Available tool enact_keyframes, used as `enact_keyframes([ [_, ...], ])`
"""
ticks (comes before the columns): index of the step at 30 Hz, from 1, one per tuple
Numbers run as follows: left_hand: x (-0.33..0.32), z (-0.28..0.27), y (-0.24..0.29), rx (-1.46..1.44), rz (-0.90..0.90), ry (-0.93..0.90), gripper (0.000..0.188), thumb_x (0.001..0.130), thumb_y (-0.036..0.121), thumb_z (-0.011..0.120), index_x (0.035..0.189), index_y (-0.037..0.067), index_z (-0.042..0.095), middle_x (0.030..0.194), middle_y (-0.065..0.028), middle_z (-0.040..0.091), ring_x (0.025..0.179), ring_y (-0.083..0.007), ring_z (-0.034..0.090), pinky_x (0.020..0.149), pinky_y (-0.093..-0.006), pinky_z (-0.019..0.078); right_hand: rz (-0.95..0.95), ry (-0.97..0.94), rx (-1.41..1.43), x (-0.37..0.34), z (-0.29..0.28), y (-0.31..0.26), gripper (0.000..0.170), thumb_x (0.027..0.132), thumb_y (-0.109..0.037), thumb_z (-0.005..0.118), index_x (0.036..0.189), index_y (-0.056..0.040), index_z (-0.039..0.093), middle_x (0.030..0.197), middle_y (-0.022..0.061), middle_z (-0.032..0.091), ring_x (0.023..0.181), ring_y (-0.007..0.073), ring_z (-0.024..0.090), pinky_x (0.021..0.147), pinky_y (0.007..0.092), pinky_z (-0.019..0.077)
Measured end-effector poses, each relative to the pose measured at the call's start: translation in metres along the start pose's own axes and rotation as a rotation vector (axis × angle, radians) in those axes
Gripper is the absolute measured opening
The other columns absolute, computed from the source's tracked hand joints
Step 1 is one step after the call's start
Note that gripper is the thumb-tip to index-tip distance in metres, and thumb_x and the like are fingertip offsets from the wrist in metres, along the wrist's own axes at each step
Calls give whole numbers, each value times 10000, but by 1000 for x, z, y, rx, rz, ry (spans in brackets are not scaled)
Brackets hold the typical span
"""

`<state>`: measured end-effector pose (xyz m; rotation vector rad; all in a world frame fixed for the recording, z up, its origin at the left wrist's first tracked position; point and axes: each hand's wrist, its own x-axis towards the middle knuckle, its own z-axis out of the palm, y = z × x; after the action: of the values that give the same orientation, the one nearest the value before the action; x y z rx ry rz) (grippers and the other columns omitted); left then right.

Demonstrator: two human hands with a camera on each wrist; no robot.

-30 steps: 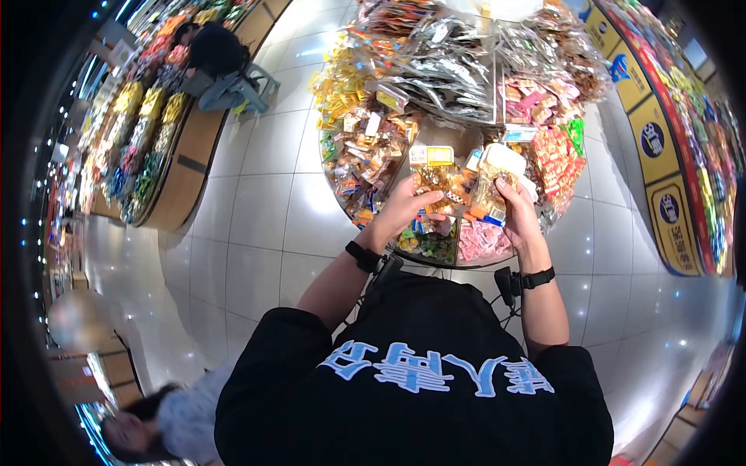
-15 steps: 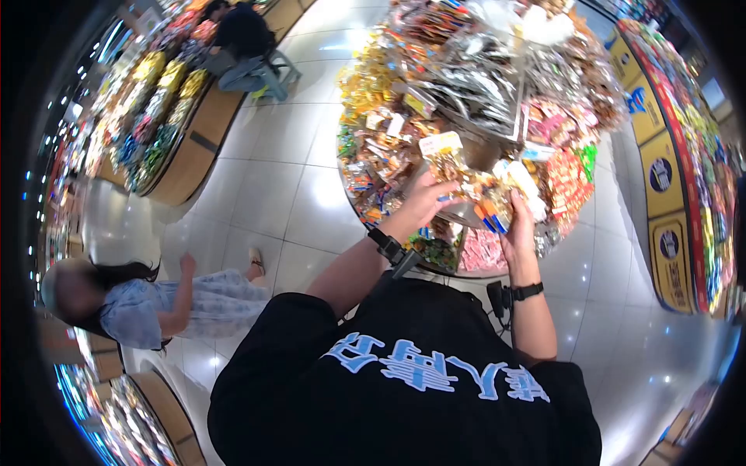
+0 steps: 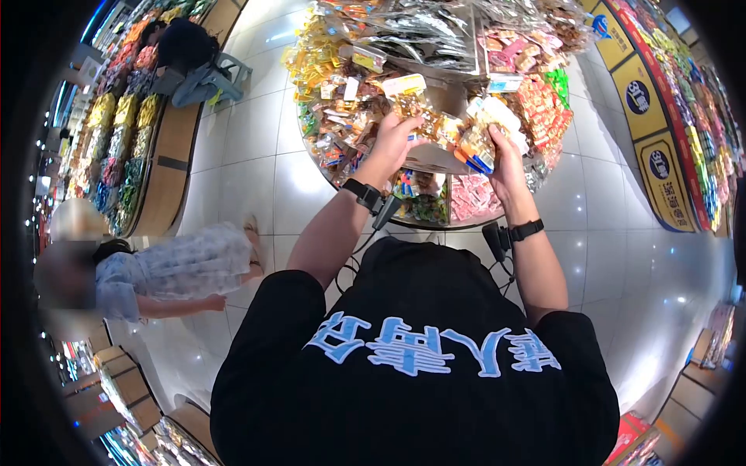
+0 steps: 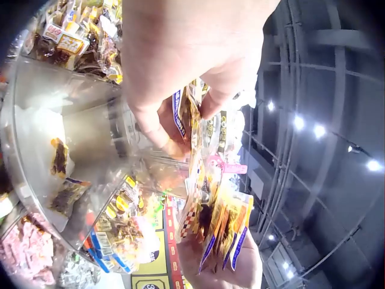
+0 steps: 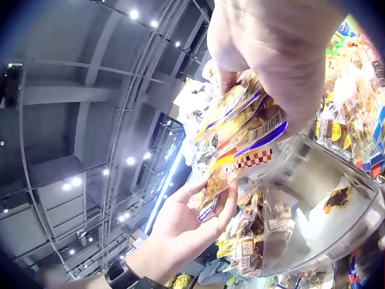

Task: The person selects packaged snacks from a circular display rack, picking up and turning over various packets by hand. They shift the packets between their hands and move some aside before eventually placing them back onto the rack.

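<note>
Small clear snack packets with blue and orange edges fill both hands. My left hand (image 3: 395,144) pinches a snack packet (image 5: 212,191) between thumb and fingers. Opposite it, my right hand (image 3: 509,166) grips several similar snack packets (image 5: 245,123) fanned in a bunch, with a checked strip and a barcode showing. The hands face each other close together above a clear-walled bin (image 5: 301,174). At the bottom of that bin lie loose packets, one of them a dark-filled packet (image 4: 59,158). What the left fingers cover of their packet is hidden.
The round display (image 3: 330,167) holds other compartments, with pink-wrapped sweets (image 3: 474,194) at the near edge and silvery bags (image 3: 423,39) at the back. A seated person (image 3: 190,58) is at the left shelves; another person in a pale dress (image 3: 183,264) stands behind left.
The head view has swung about, shifting the display up and left. Both hands still hold packets over the bin. The person in the pale dress has come further into view at left.
</note>
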<state>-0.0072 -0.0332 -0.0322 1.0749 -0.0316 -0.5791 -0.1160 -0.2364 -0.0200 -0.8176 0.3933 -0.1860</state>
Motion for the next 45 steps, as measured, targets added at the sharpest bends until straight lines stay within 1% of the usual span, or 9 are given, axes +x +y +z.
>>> enact_keyframes([
  [2, 2, -2, 4, 18, -22, 7, 289, 909, 63, 611, 1181, 40, 517, 1167, -75, 597, 1070, -212, 591, 839, -468, 549, -29, 25, 15, 4, -2, 2, 308, 938, -166, 626, 1195, -6, 571, 1115, 111, 661, 981, 195, 661, 861, 344, 550],
  [7, 7, -16, 15, 53, -62, -53, 321, 902, 61, 618, 1206, 54, 517, 1163, -70, 603, 1074, -212, 592, 837, -459, 558, -7, 17, 117, 21, -7, 14, 287, 942, -183, 616, 1180, -27, 589, 1115, 93, 666, 989, 197, 660, 859, 361, 557],
  [11, 9, -27, 31, 148, -97, -92, 418, 882, 73, 641, 1270, 89, 489, 1266, -51, 537, 1172, -204, 524, 886, -502, 517, -84, -8, 140, 12, 23, 15, 301, 962, -221, 585, 1205, -43, 584, 1140, 90, 659, 1013, 215, 659, 870, 384, 559],
  [17, 13, -62, 31, 220, -140, -206, 342, 907, 108, 648, 1232, 143, 547, 1169, -3, 630, 1063, -145, 586, 775, -394, 525, -109, 108, 121, -12, 50, 31, 316, 966, -251, 573, 1207, -46, 578, 1148, 102, 656, 1014, 242, 660, 893, 446, 558],
  [23, 6, -80, 28, 249, -183, -238, 370, 904, 154, 673, 1246, 135, 533, 1191, 11, 620, 1087, -129, 570, 825, -378, 470, -75, 114, 134, -25, 43, 67, 337, 959, -248, 574, 1214, -29, 552, 1148, 131, 646, 1019, 266, 657, 894, 464, 561],
  [31, 13, -83, 27, 296, -187, -344, 407, 891, 145, 688, 1265, 118, 528, 1216, 5, 613, 1127, -130, 563, 899, -404, 461, -19, 161, 139, -37, 49, 81, 388, 975, -280, 562, 1281, -44, 519, 1194, 119, 634, 1078, 253, 637, 933, 426, 541],
  [35, 17, -83, 22, 337, -190, -312, 385, 900, 141, 674, 1253, 85, 532, 1206, -15, 641, 1122, -127, 570, 930, -375, 450, -52, 146, 39, -43, 41, 82, 389, 970, -274, 569, 1276, -37, 524, 1194, 109, 635, 1080, 230, 637, 940, 404, 540],
  [38, 10, -77, 32, 290, -192, -328, 386, 898, 151, 679, 1250, 86, 532, 1214, -16, 638, 1120, -126, 572, 933, -382, 450, -55, 185, 42, -50, 58, 74, 351, 943, -232, 608, 1196, 6, 564, 1116, 122, 653, 995, 232, 666, 861, 422, 583],
  [45, 10, -71, 25, 227, -92, -381, 363, 900, 50, 652, 1245, 18, 544, 1192, -58, 644, 1081, -131, 601, 939, -299, 464, -24, 127, 4, -48, 67, 71, 371, 932, -191, 606, 1236, 10, 538, 1114, 124, 650, 987, 229, 667, 863, 397, 580],
])
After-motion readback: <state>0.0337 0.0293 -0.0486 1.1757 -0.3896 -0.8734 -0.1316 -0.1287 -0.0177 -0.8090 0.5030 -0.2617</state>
